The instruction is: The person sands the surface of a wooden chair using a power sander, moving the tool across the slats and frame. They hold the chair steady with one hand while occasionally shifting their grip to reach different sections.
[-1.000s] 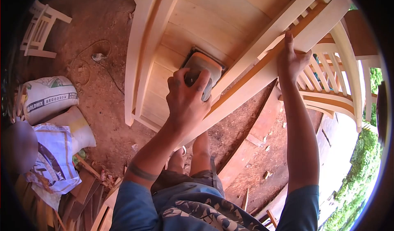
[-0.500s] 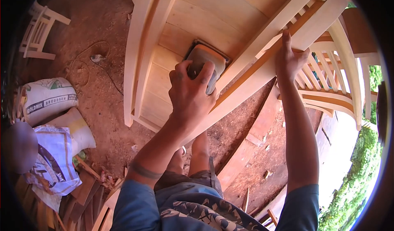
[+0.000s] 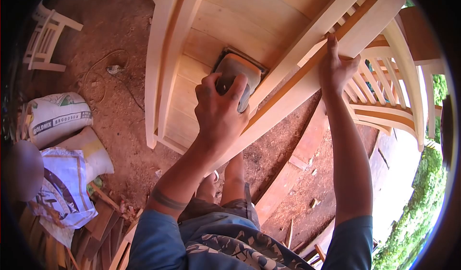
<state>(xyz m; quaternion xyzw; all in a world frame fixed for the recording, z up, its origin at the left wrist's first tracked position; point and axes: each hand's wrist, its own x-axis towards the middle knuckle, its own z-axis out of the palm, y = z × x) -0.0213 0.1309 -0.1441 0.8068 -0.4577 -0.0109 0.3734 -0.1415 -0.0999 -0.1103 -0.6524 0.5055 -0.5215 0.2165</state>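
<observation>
My left hand (image 3: 221, 104) is wrapped round a handheld power sander (image 3: 237, 73) with a grey and orange body. The sander's pad lies on the wooden panel (image 3: 230, 25) of a pale furniture frame. My right hand (image 3: 334, 68) grips the long wooden rail (image 3: 288, 97) along the frame's right side, its thumb on top and its fingers curled round the edge. Two parallel bars (image 3: 168, 54) run along the panel's left side.
Curved slatted wooden furniture (image 3: 384, 85) stands at the right. Filled sacks (image 3: 60, 119) and wood scraps (image 3: 98, 222) lie at the lower left. A cable (image 3: 86, 73) crosses the dusty floor, and a small slatted wooden piece (image 3: 48, 39) stands at the upper left.
My left hand and the sander have shifted slightly to the left on the panel. My right hand keeps its grip on the rail, with barely any shift.
</observation>
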